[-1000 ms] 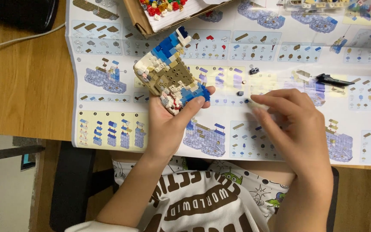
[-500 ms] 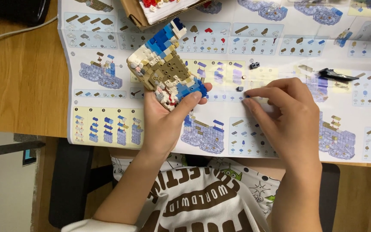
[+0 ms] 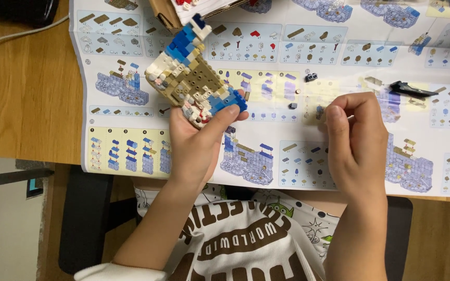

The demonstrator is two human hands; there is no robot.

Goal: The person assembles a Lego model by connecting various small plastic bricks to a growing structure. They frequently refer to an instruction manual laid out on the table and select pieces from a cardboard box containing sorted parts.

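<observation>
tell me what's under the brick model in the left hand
The printed instruction sheet lies on the wooden table below the brick model; the left hand covers part.

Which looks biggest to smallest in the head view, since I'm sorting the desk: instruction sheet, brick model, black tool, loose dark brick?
1. Instruction sheet
2. Brick model, though raised nearer the camera
3. Black tool
4. Loose dark brick

cardboard box cut off (top edge), right hand contents hidden

Warm, even indoor light, soft shadows under the hands, sharp focus, no glare.
</observation>
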